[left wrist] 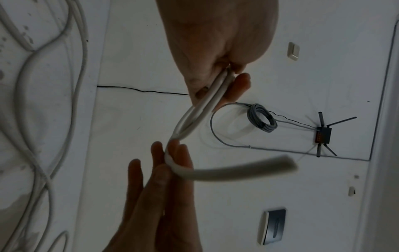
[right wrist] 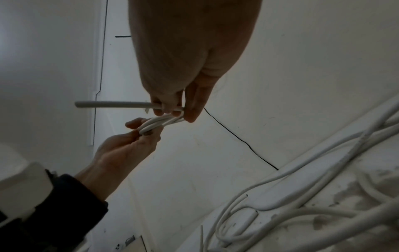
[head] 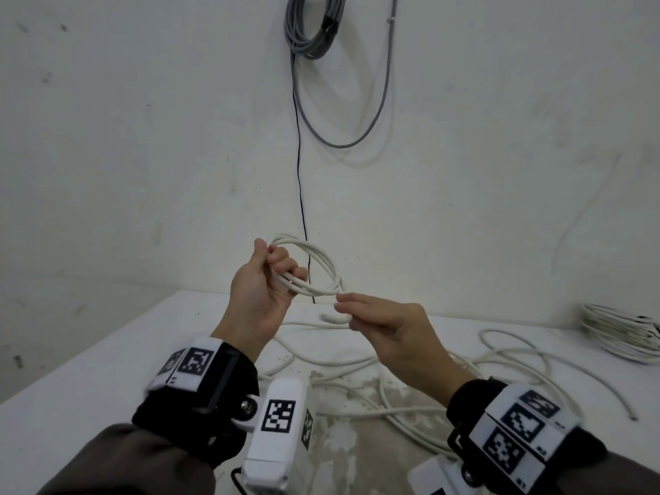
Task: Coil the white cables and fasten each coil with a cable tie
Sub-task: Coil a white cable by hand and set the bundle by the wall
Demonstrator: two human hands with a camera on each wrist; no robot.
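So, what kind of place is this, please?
Probably a bare utility or work room, not a home living space: a grey cable coil hangs on the plain white wall, a router is mounted there, and loose white cables lie over a stained white table.

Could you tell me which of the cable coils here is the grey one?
The grey coil hanging on the wall; the coil in the left hand and the table bundle are white.

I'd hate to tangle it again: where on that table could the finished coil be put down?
Likely the bare left part of the table, left of the left hand. The middle and right are crowded with loose white cables, and a bundled coil fills the far right edge.
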